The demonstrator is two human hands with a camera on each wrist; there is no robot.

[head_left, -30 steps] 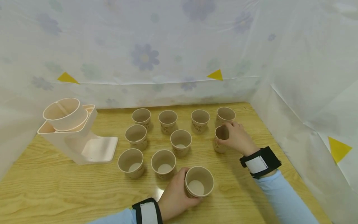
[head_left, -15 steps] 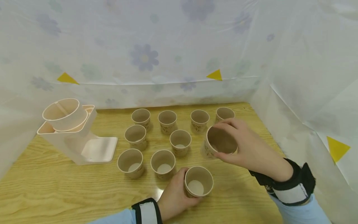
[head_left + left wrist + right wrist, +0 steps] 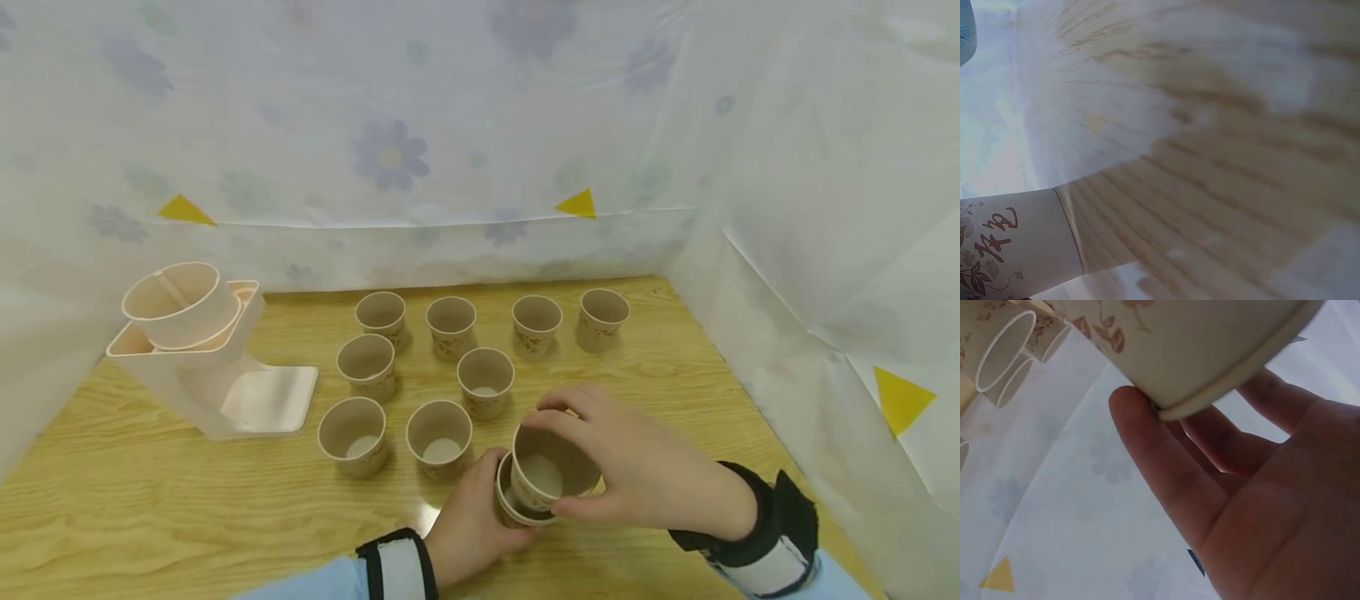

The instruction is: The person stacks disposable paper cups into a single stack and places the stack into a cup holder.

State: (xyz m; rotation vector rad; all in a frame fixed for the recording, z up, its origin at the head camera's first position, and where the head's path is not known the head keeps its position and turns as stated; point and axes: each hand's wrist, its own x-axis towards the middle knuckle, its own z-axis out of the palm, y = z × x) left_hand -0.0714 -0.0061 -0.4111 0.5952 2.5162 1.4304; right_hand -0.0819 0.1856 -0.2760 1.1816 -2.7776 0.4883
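Light blue sleeves (image 3: 307,581), wide black wrist straps (image 3: 427,562), a pale panel (image 3: 399,571) on each, a pointed black flap (image 3: 793,504) jutting from the right one

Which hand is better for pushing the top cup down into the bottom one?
Probably the right hand: it grips the upper cup near its rim, at the mouth of the lower cup, which the left hand holds.
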